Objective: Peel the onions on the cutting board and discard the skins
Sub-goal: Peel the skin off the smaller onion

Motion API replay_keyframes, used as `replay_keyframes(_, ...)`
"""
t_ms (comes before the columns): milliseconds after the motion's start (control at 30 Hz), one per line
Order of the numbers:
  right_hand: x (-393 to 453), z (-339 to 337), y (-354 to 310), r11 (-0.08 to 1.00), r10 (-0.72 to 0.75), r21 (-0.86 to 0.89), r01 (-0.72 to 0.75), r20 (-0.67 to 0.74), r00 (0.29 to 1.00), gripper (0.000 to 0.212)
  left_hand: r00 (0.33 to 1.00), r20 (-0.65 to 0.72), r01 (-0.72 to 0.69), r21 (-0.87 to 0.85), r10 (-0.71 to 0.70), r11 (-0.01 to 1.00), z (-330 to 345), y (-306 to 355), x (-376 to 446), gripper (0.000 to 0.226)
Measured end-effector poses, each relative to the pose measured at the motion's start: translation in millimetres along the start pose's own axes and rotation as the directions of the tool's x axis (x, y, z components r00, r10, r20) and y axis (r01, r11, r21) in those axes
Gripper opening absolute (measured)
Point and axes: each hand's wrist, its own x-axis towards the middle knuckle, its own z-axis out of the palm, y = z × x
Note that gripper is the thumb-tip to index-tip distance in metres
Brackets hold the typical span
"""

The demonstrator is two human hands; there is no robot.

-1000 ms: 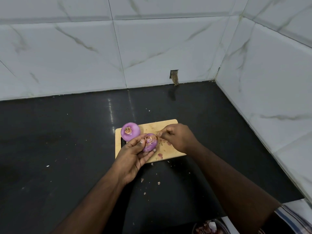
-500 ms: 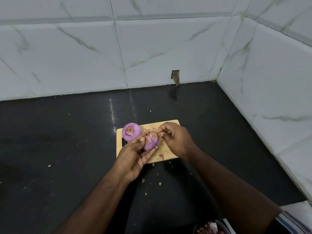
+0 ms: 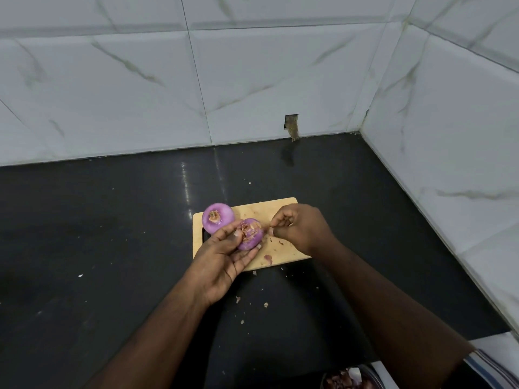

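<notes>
A small wooden cutting board (image 3: 261, 209) lies on the black counter. One peeled purple onion (image 3: 217, 217) sits at the board's left rear corner, root end up. My left hand (image 3: 222, 256) holds a second purple onion (image 3: 251, 235) over the board, thumb on its top, where dry brown root and skin bits cling. My right hand (image 3: 299, 227) is just right of that onion, fingers curled, fingertips pinched together at the onion's edge; I cannot make out a skin piece between them. A loose skin scrap (image 3: 268, 259) lies on the board.
Skin crumbs (image 3: 265, 304) dot the black counter (image 3: 112, 234) in front of the board. A bowl of discarded skins (image 3: 349, 379) shows at the bottom edge, right of centre. Tiled walls (image 3: 280, 80) close off the back and right sides.
My right hand has drawn slightly right, away from the held onion's top. My left hand keeps the onion in the same place.
</notes>
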Motion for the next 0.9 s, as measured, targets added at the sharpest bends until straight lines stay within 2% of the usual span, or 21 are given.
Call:
replay_keyframes(100, 0, -4, -9, 0.992, 0.002, 0.126, -0.004, 0.015, 1.000, 0.016, 1.000, -0.012, -0.019, 0.032, 0.019, 0.999, -2, 0, 1, 0.037)
replay_keyframes(167, -2, -4, -17, 0.975, -0.050, 0.219, 0.026, 0.104, 0.993, 0.024, 1.000, 0.003, -0.031, 0.052, 0.031, 0.998, -3, 0, 1, 0.043)
replay_keyframes(267, -6, 5, -21, 0.962, -0.119, 0.264, 0.064, 0.196, 0.973, 0.027, 0.999, 0.033, -0.035, 0.088, 0.033, 0.995, -2, 0, 0, 0.035)
replay_keyframes(567, -7, 8, -20, 0.965, -0.165, 0.222, 0.140, 0.098, 0.981, 0.022, 0.998, 0.039, -0.059, 0.120, 0.055, 0.991, 2, 4, 1, 0.031)
replay_keyframes(900, -6, 10, -21, 0.960, -0.185, 0.230, 0.161, 0.089, 0.979, 0.030, 0.997, 0.045, -0.063, 0.139, 0.057, 0.988, 3, 4, 0, 0.030)
